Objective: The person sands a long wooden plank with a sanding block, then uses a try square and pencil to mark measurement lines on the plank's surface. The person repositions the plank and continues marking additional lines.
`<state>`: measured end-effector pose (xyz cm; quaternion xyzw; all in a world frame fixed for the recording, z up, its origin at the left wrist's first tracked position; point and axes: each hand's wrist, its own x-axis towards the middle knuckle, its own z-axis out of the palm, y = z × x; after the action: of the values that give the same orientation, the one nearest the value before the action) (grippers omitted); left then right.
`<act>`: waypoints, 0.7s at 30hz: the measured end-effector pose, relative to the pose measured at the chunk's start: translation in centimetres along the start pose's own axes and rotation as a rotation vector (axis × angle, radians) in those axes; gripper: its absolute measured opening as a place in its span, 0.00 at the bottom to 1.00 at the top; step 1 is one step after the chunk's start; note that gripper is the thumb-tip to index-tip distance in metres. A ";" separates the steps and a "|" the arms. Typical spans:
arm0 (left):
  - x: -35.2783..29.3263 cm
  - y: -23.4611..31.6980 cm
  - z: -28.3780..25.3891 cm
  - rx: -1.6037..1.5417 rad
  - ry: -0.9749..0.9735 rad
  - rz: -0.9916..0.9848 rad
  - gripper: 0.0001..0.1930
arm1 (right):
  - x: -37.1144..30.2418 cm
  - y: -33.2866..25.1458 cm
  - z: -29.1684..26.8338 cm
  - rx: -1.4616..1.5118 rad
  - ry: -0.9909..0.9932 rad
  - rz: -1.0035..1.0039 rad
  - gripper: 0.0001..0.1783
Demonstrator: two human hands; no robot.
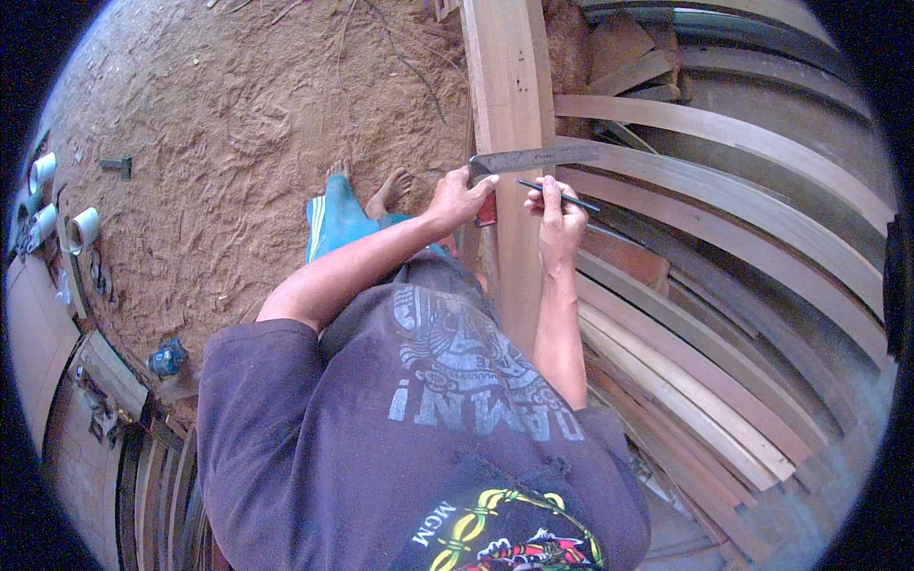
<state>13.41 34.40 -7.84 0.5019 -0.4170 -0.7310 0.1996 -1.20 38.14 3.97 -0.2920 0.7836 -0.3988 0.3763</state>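
Note:
A long squared wooden beam runs away from me, just right of my legs. A dark metal square lies with its blade across the beam's top face, its corner at the left edge. My left hand is closed on that corner end, the thumb on top and the fingers partly hidden. Just below the hand, a red and black object shows against the beam's side; its kind is unclear. In my right hand, a dark pencil is pinched, its tip over the beam a little nearer me than the blade.
Several long boards are stacked on the right. Sawdust-strewn ground spreads to the left, with a small dark T-shaped object on it. White cylinders and a blue tool sit at the left. More boards stand at lower left.

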 end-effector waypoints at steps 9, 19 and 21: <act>-0.2 0.3 -0.4 0.049 0.012 -0.040 0.23 | 6.7 0.3 3.3 -0.131 -0.263 0.026 0.15; -0.4 0.3 -0.1 -0.017 -0.019 -0.091 0.20 | 4.9 -1.6 4.9 -0.997 -0.170 -0.887 0.11; -0.3 0.2 -0.6 0.250 -0.074 0.015 0.19 | 3.3 -1.5 6.9 -0.961 -0.288 -0.824 0.10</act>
<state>14.06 34.26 -7.59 0.4923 -0.5156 -0.6900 0.1257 2.98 32.08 1.33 -0.7551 0.6402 -0.0721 0.1213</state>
